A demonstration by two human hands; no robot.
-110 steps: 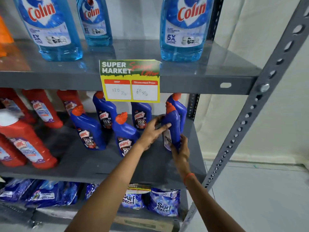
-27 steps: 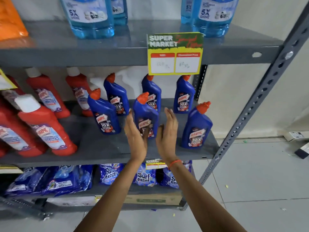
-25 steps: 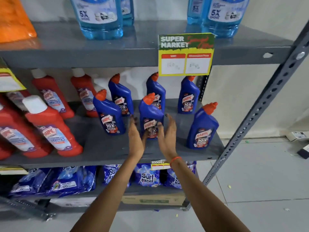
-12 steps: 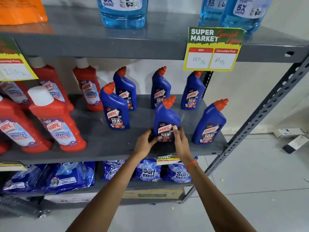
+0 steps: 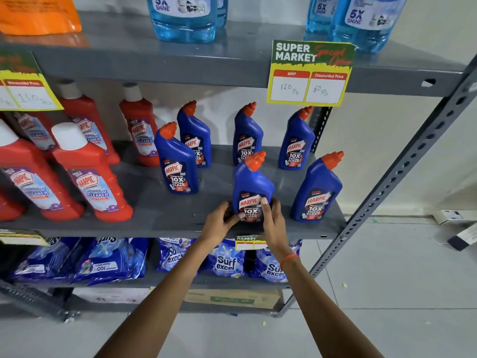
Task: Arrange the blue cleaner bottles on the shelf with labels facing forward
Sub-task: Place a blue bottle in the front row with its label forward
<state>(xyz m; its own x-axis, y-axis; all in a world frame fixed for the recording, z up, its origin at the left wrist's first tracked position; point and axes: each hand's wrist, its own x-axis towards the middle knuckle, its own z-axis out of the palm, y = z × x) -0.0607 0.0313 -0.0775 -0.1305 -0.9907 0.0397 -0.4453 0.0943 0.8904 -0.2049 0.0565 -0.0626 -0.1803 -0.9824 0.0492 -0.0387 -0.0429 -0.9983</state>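
Observation:
Several blue Harpic cleaner bottles with orange caps stand on the grey middle shelf [image 5: 160, 210], all labels facing me. The front middle bottle [image 5: 251, 182] stands upright near the shelf's front edge. My left hand [image 5: 219, 223] grips its lower left side and my right hand [image 5: 272, 218] grips its lower right side, fingers over the label. Another front bottle [image 5: 316, 189] stands to its right, one [image 5: 178, 161] to its left. Three more [image 5: 195, 136] [image 5: 246, 136] [image 5: 296, 140] line the back.
Red Harpic bathroom cleaner bottles [image 5: 90, 174] fill the shelf's left half. Light blue Colin bottles [image 5: 184, 19] stand on the shelf above, which carries a yellow price tag [image 5: 308, 73]. Surf Excel packs [image 5: 227, 262] lie below. A slanted metal upright [image 5: 402, 171] bounds the right side.
Both hands went from flat and open beside the front middle bottle to gripping its lower part. The bottle has come forward toward the shelf edge, and the camera view shifted left.

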